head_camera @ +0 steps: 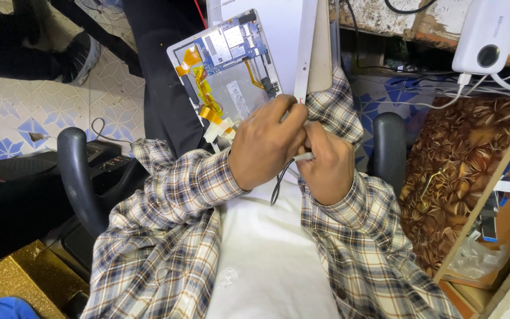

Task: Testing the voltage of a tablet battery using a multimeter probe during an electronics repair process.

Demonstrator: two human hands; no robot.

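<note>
The left hand [265, 140] is closed around the lower edge of an opened tablet [226, 65], whose circuit board and orange flex tape face up, resting on the lap just beyond the hands. The right hand [327, 162] is closed on a thin grey tool [303, 156], touching the left hand. A black wire [278, 184] hangs beneath them. A white power bank [488, 34] lies on the desk [385, 20], well apart.

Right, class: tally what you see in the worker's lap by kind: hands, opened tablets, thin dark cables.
Hands: 2 (left hand, right hand)
Opened tablet, circuit board showing: 1
Thin dark cable: 1
Total: 4
</note>
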